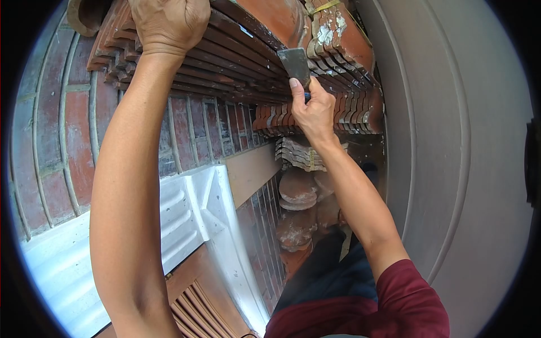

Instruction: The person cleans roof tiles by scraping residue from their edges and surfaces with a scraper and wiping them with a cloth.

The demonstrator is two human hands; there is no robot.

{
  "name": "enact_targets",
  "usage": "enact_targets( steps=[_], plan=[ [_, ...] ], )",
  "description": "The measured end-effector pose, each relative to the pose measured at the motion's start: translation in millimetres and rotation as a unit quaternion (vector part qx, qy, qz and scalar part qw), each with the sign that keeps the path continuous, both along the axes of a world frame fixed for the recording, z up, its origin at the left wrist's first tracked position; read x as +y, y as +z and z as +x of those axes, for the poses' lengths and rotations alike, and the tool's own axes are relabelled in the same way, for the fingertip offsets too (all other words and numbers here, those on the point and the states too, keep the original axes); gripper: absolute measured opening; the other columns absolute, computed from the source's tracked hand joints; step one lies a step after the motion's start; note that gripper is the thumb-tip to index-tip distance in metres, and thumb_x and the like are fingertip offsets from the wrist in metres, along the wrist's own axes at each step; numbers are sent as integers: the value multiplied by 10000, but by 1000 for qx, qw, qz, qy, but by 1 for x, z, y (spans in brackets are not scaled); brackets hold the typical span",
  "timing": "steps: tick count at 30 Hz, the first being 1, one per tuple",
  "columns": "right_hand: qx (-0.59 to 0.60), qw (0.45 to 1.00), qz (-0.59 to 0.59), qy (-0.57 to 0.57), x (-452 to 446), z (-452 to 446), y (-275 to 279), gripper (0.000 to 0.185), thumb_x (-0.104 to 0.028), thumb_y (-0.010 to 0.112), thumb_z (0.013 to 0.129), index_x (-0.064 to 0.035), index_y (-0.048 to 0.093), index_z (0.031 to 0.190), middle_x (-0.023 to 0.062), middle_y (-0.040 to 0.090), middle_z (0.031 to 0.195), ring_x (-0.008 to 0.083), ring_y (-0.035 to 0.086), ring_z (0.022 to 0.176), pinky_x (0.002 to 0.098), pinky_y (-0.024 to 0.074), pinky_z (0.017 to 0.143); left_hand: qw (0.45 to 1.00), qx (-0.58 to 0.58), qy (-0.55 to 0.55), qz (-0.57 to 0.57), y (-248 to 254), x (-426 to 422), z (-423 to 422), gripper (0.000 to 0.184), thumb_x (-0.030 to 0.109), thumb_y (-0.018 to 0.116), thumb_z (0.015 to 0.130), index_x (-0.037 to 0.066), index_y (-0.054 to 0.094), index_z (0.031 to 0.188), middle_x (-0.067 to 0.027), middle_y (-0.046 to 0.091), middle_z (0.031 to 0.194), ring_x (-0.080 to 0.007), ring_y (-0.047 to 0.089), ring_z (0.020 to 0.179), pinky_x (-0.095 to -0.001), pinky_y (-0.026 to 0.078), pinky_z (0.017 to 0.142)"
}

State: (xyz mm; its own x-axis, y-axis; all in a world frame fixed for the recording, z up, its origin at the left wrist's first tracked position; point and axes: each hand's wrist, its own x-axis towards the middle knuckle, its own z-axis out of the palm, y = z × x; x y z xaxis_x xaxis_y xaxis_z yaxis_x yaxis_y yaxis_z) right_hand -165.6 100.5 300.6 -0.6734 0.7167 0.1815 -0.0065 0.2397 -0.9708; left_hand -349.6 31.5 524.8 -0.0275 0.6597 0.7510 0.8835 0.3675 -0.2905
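So we've got one scraper (294, 63) here, gripped in the right hand (315, 110) with the fingers closed round its handle and the blade in front of the stacked clay tiles (231, 65), though we can't tell if it's touching them. The left hand (169, 25) is up at the stack's other end, but its fingertips are hidden so we can't say how far open it is. We count two bundles with yellow straps, one up top (338, 36) and one lower down (296, 151), and way too many loose tile edges to number.

Soft, diffuse light glares off the white frame (217, 219), with fisheye edges curving into black.
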Motion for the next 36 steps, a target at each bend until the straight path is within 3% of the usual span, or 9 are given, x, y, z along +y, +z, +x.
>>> enact_targets(
  steps=[3,8,15,21,23,25,27,32,36],
  plan=[
    [23,1000,-17,3,-6,-6,26,226,-215,664,995,-12,622,907,200,613,631,385,653,569,415,485,534,1000,16,9,8,-1,0,-2,339,188,536,811,40,616,1105,-205,583,1247,-376,531,1106,-453,398,999],
    [-4,1000,-8,-7,-4,-1,-5,238,-224,667,997,-8,620,908,206,617,649,378,646,569,406,489,549,1000,3,4,-5,2,-1,1,341,187,535,809,40,610,1108,-210,583,1245,-381,530,1113,-456,393,1011],
    [-29,999,-20,36,5,-4,13,259,-260,660,993,-10,638,927,203,612,642,384,654,586,408,490,560,1000,21,1,-2,-1,-1,-2,359,203,530,814,29,605,1120,-218,580,1246,-386,528,1123,-457,395,1017],
    [-202,964,-162,63,9,67,-79,343,-342,622,993,-1,655,1014,223,628,732,379,658,684,443,505,663,1000,-23,12,-7,1,-1,2,367,228,523,831,25,606,1124,-224,573,1281,-383,528,1150,-464,391,1033],
    [-188,966,-159,75,-7,118,-98,316,-328,629,1000,-15,648,1038,155,627,687,285,646,604,401,507,595,999,-31,13,-8,2,-1,4,373,230,520,837,16,607,1129,-226,573,1301,-378,532,1156,-459,396,1035],
    [-250,909,-317,105,-21,172,-79,266,-289,651,1001,-27,625,1032,75,624,684,170,624,551,339,487,505,999,-47,13,-1,1,-2,4,374,228,515,840,10,607,1130,-226,575,1307,-375,534,1162,-456,398,1039],
    [-285,875,-372,119,-36,225,-93,186,-212,672,993,-40,610,1029,22,605,711,104,598,530,287,465,446,998,-63,3,7,2,-2,3,376,217,507,841,1,604,1133,-226,573,1323,-375,537,1187,-452,401,1054],
    [-381,788,-472,101,-35,319,-84,117,-115,679,976,-30,614,1025,35,617,748,116,605,542,283,501,458,996,-79,-37,30,-3,-3,-3,329,128,542,898,36,665,1189,-160,620,1360,-317,572,1240,-415,418,1081],
    [-425,769,-473,55,-17,359,-88,128,-122,685,976,-32,617,1037,36,618,759,111,599,544,270,510,459,995,-56,-72,44,-6,0,-1,267,53,580,979,25,698,1216,-140,655,1356,-273,599,1254,-383,435,1092]
  ],
)
